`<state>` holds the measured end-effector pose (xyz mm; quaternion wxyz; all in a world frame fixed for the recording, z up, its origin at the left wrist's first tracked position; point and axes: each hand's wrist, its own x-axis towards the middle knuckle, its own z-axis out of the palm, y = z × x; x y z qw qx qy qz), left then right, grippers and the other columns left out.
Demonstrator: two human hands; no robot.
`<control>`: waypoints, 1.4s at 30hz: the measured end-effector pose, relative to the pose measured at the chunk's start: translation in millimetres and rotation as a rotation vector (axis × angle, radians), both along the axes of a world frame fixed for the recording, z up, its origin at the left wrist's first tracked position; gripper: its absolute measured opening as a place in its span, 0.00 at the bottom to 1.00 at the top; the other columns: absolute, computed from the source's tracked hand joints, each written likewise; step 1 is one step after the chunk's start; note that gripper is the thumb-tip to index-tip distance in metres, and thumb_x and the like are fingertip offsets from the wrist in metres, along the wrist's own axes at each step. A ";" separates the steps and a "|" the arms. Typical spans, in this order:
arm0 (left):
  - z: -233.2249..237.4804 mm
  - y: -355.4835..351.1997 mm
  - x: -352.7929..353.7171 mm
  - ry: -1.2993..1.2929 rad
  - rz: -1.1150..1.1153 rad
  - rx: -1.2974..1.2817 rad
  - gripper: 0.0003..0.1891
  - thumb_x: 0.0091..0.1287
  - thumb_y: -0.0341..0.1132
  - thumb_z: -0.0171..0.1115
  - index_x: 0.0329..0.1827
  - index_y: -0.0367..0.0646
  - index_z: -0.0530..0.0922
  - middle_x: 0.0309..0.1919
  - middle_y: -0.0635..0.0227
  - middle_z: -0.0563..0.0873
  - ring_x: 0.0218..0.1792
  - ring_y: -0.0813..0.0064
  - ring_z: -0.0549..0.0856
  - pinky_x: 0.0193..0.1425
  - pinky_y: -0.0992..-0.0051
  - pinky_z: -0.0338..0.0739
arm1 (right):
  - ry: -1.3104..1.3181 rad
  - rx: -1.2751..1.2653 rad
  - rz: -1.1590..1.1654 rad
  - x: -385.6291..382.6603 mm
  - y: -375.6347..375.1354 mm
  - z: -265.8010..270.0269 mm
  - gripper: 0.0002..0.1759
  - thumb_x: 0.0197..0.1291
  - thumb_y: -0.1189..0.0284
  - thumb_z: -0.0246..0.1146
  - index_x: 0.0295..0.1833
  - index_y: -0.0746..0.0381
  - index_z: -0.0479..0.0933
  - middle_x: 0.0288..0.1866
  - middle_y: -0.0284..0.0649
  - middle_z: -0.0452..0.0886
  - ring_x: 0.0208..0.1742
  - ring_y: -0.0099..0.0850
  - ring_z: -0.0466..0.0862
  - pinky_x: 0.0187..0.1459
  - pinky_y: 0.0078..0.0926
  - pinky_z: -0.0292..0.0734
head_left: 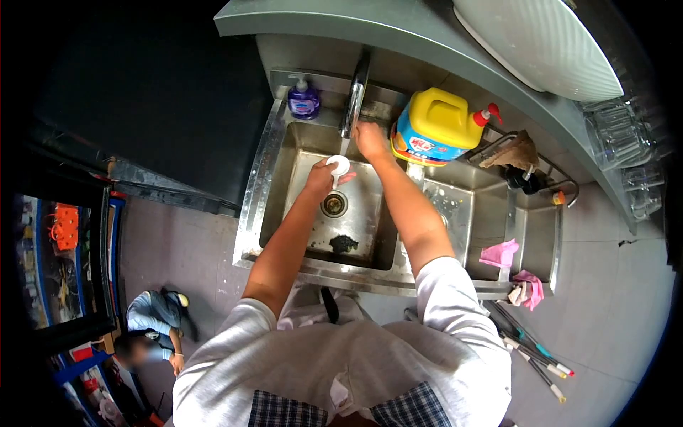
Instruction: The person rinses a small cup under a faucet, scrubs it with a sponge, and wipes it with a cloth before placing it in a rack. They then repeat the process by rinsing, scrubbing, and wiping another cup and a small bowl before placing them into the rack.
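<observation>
My left hand (324, 178) grips a small, round white cup (338, 165), its kind only partly showing, under the faucet (353, 96) in the left sink basin (295, 206). A thin stream of water runs from the spout toward it. Fingers curled, my right hand (371, 141) is at the lower end of the faucet, beside the spout. Below the cup lies the round drain (334, 205), and nearer to me a dark green clump (343, 244) rests on the basin floor.
Behind the sink stand a purple soap bottle (304, 99) and a big yellow detergent jug (435, 128). Pink cloths (500, 253) hang by the right basins. A grey shelf (398, 28) overhangs the back, bearing white dishes (544, 46) and glasses (619, 135). A person (153, 324) crouches at lower left.
</observation>
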<state>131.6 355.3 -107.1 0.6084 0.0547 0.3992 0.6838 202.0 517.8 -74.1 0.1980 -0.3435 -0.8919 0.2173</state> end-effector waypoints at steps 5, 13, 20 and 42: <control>0.2 0.5 2.5 0.056 -0.010 0.011 0.14 0.64 0.20 0.47 0.53 0.27 0.67 0.44 0.46 0.79 0.43 0.50 0.83 0.42 0.67 0.85 | 0.025 -0.004 0.028 -1.0 6.2 -3.9 0.08 0.55 0.71 0.54 0.31 0.60 0.78 0.32 0.53 0.79 0.38 0.54 0.78 0.42 0.48 0.74; -0.8 -2.1 2.4 0.119 -0.039 0.028 0.18 0.61 0.18 0.49 0.56 0.33 0.67 0.45 0.48 0.79 0.42 0.51 0.84 0.41 0.68 0.85 | 0.005 -0.033 -0.005 -0.9 2.8 4.9 0.08 0.55 0.69 0.56 0.34 0.60 0.79 0.34 0.54 0.79 0.39 0.53 0.79 0.44 0.46 0.74; 2.0 -2.1 8.8 0.184 -0.034 -0.033 0.12 0.67 0.26 0.45 0.53 0.35 0.69 0.41 0.48 0.82 0.36 0.56 0.85 0.34 0.69 0.84 | 0.177 -0.151 -0.107 33.8 -2.5 -7.7 0.12 0.54 0.69 0.56 0.40 0.62 0.80 0.36 0.54 0.80 0.41 0.51 0.80 0.44 0.43 0.75; -19.2 1.9 13.4 -0.317 -0.014 0.167 0.17 0.69 0.42 0.48 0.59 0.48 0.69 0.42 0.58 0.80 0.40 0.60 0.82 0.37 0.66 0.80 | 0.298 -0.227 -0.281 177.2 -109.4 12.6 0.19 0.41 0.80 0.62 0.44 0.64 0.75 0.40 0.46 0.77 0.46 0.42 0.77 0.51 0.32 0.71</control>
